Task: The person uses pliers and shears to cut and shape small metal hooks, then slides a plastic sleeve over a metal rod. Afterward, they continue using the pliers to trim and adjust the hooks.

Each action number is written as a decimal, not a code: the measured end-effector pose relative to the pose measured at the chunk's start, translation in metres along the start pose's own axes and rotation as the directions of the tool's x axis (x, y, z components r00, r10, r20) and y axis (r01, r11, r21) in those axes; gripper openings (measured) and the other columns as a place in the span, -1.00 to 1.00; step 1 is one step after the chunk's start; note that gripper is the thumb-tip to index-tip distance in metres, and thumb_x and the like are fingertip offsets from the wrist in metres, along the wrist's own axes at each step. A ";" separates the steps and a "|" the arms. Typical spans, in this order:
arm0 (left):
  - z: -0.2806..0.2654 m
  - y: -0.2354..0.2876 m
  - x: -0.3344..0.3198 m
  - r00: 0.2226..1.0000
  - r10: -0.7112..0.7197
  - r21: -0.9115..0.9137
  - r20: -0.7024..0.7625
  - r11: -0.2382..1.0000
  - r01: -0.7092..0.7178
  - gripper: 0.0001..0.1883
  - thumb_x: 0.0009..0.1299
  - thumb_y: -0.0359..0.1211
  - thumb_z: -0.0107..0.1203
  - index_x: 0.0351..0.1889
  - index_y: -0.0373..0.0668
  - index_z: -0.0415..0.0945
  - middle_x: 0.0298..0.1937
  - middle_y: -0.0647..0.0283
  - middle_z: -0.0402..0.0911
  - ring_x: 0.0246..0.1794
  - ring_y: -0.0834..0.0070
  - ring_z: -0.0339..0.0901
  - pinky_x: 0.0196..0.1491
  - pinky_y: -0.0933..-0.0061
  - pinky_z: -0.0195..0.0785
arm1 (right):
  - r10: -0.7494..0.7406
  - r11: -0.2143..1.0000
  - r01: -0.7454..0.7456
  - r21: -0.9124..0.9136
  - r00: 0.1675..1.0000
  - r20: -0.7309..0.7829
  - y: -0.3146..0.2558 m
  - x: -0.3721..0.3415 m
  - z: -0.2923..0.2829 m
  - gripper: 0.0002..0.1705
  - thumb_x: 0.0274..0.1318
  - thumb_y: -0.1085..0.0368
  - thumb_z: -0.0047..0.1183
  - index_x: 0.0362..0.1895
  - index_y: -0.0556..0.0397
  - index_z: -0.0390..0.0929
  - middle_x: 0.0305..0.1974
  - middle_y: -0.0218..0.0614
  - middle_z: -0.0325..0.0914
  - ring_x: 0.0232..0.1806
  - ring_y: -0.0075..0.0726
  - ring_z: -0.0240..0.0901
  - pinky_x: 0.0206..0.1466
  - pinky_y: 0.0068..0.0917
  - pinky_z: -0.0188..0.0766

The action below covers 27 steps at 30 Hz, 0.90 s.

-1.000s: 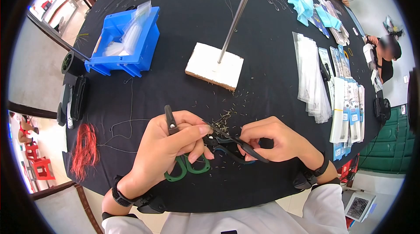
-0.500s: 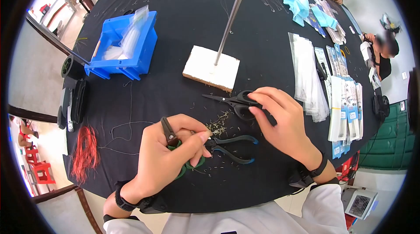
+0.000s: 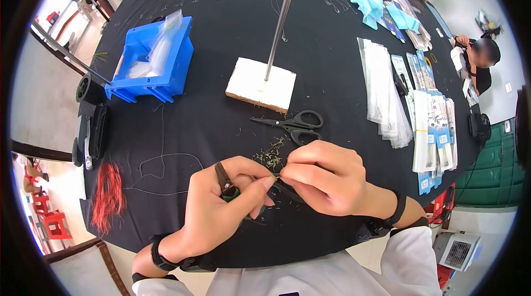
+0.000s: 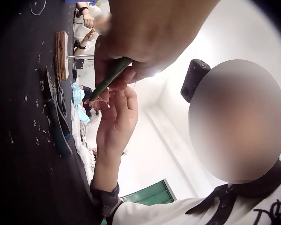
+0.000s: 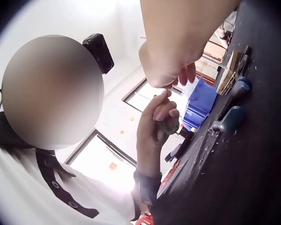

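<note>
My left hand (image 3: 224, 202) holds green-handled scissors (image 3: 225, 181) in its curled fingers, and its thumb and forefinger pinch something too small to make out. My right hand (image 3: 326, 178) meets it fingertip to fingertip, pinching at the same spot. A thin line (image 3: 157, 192) runs from a red thread bundle (image 3: 108, 196) towards my left hand. Black scissors (image 3: 290, 124) lie on the cloth beyond the right hand. Pliers with blue-tipped handles (image 5: 232, 119) lie under the hands, mostly hidden in the head view. Small clippings (image 3: 269, 155) are scattered close by.
A white block (image 3: 261, 84) with an upright metal rod (image 3: 282, 25) stands beyond the hands. At the left is a blue bin (image 3: 177, 69) with clear sleeves. Clear sleeves (image 3: 381, 91) and printed packets (image 3: 434, 130) lie at the right. Other people sit at the far right edge.
My right hand has let go of the black scissors, which now lie on the cloth, and has come back to the left hand's fingertips. The left hand still holds the green-handled scissors.
</note>
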<state>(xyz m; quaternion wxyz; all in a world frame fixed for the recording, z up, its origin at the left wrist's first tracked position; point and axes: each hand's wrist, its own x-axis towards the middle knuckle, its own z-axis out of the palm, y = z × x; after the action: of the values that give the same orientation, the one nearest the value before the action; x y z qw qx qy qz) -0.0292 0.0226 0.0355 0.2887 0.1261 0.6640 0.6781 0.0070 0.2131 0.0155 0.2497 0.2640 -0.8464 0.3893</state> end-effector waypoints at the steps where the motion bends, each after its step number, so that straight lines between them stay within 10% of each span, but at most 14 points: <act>1: 0.000 0.000 0.001 1.000 -0.003 -0.025 -0.006 1.000 0.003 -0.92 0.31 -0.55 0.04 -0.31 -0.40 0.50 -0.70 0.37 0.47 -0.61 0.72 0.44 -0.41 0.66 0.37 | -0.013 0.999 0.014 -0.034 1.000 0.011 0.000 0.000 -0.001 -0.76 -0.21 0.55 0.21 -0.35 0.08 0.53 -0.38 -0.32 0.45 -0.47 -0.30 0.45 -0.52 -0.52 0.38; 17: -0.008 0.000 -0.003 0.988 -0.085 -0.204 0.130 0.973 0.110 -0.75 0.39 -0.43 0.01 -0.05 -0.41 0.43 -0.52 0.29 0.53 -0.46 0.65 0.51 -0.28 0.56 0.46 | 0.158 0.977 -0.155 0.147 0.987 -0.011 -0.010 0.004 -0.001 -0.86 -0.15 0.59 0.15 -0.43 0.16 0.51 -0.48 -0.28 0.48 -0.46 -0.34 0.49 -0.43 -0.55 0.39; 21: -0.010 -0.003 -0.012 0.966 -0.121 -0.133 0.227 0.979 0.153 -0.64 0.42 -0.42 -0.04 0.14 -0.37 0.31 -0.24 0.19 0.60 -0.24 0.50 0.58 -0.10 0.53 0.42 | 0.418 0.834 -0.426 0.350 0.903 0.103 -0.011 0.002 -0.013 -0.98 0.03 0.51 0.08 -0.41 0.22 0.52 -0.47 -0.33 0.49 -0.45 -0.58 0.46 -0.40 -0.64 0.36; 27: -0.009 0.009 -0.027 0.977 -0.103 0.113 0.185 0.990 0.083 -0.65 0.36 -0.52 -0.08 0.12 -0.38 0.32 -0.35 0.13 0.61 -0.33 0.48 0.58 -0.18 0.54 0.38 | 0.597 0.544 -0.620 0.565 0.759 0.259 -0.013 0.002 -0.029 -0.93 0.09 0.45 0.06 -0.41 0.20 0.52 -0.44 -0.43 0.48 -0.42 -0.64 0.42 -0.35 -0.66 0.36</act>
<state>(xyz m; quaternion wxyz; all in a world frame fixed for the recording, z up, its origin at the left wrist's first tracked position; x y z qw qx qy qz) -0.0148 0.0002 0.0487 0.3752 0.1741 0.6731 0.6130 0.0202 0.2286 0.0397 -0.0171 0.0276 -0.7116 0.7018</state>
